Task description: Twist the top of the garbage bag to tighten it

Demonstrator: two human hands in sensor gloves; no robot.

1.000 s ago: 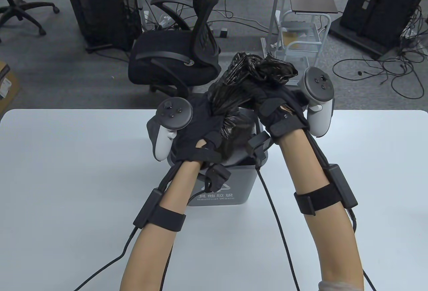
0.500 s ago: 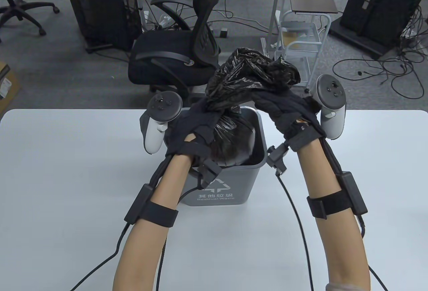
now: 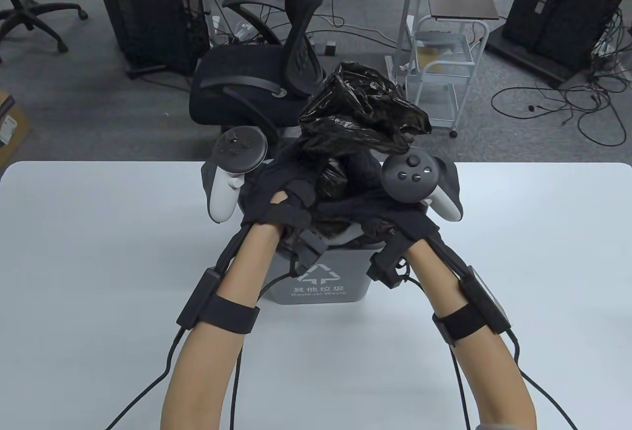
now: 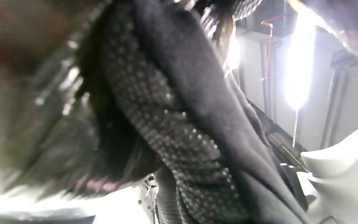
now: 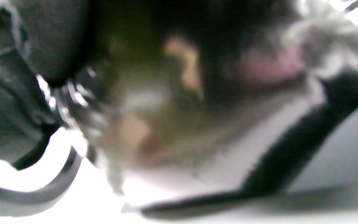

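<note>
Fingers of the left hand (image 3: 281,193) wrap the gathered neck of the black garbage bag (image 3: 360,114), and the right hand (image 3: 375,208) closes around the same neck from 3 o'clock. Crinkled, glossy plastic flares above both fists toward 12 o'clock. Below them the bag sits inside a grey bin (image 3: 321,284) on the white table (image 3: 98,252). Hands and trackers hide the bin's rim and the neck itself. Both wrist views are heavily blurred; only dotted glove fabric (image 4: 172,124) reads clearly.
</note>
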